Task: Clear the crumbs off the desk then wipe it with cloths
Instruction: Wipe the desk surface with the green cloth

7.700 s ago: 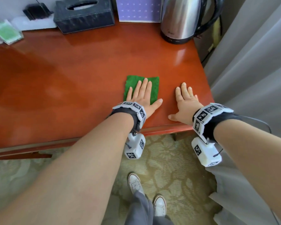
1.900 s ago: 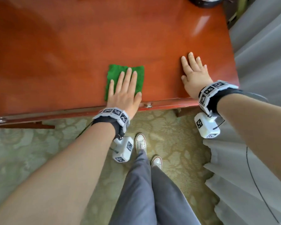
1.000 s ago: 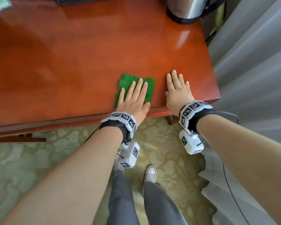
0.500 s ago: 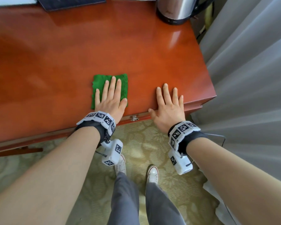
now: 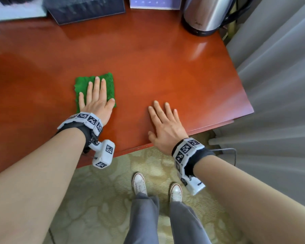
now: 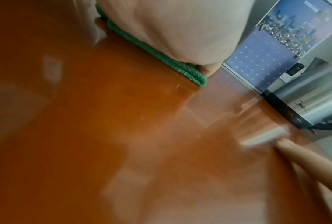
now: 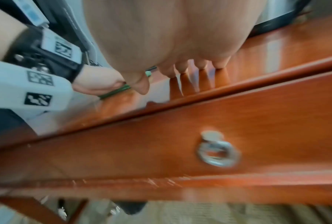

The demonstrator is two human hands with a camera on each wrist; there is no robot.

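A folded green cloth [image 5: 82, 86] lies on the glossy red-brown desk [image 5: 157, 67], left of middle. My left hand [image 5: 95, 97] presses flat on it with straight fingers. In the left wrist view the cloth's edge [image 6: 161, 59] shows under my palm [image 6: 176, 28]. My right hand [image 5: 164, 120] lies flat and bare on the desk near its front edge, fingers spread, about a hand's width to the right of the cloth. The right wrist view shows its fingertips [image 7: 201, 66] on the desktop [image 7: 276, 44] above the drawer front [image 7: 256, 121]. No crumbs are visible.
At the back of the desk stand a steel kettle [image 5: 206, 14], a purple calendar [image 5: 155, 2] and a dark tissue box [image 5: 86, 7]. Grey curtains [image 5: 280, 85] hang close to the desk's right edge. A ring pull [image 7: 216, 150] hangs on the drawer front.
My left hand has slid the cloth further from the front edge. My right hand has moved fully onto the desktop from the edge. The head view has tilted up toward the desk's back.
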